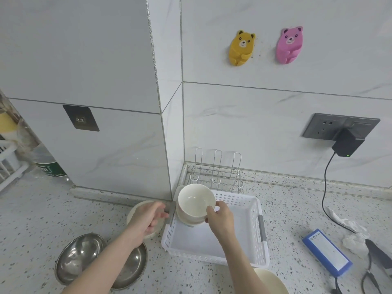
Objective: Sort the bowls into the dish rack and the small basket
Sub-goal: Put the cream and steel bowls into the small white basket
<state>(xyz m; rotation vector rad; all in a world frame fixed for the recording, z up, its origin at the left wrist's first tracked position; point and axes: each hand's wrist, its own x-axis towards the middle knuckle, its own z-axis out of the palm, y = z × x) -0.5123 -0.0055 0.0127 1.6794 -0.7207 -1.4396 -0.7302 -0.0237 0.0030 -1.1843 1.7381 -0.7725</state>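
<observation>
Right hand [220,217] grips 2 stacked bowls [196,205] | left hand [149,217] possibly touching cream bowl [135,211]

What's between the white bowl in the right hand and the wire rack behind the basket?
Nothing visible. The right hand holds the white bowl over the white basket, at its far left corner; the wire rack stands just behind, its slots bare.

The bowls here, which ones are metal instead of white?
The steel bowls at the lower left of the counter, under the left forearm; every other bowl is white.
</observation>
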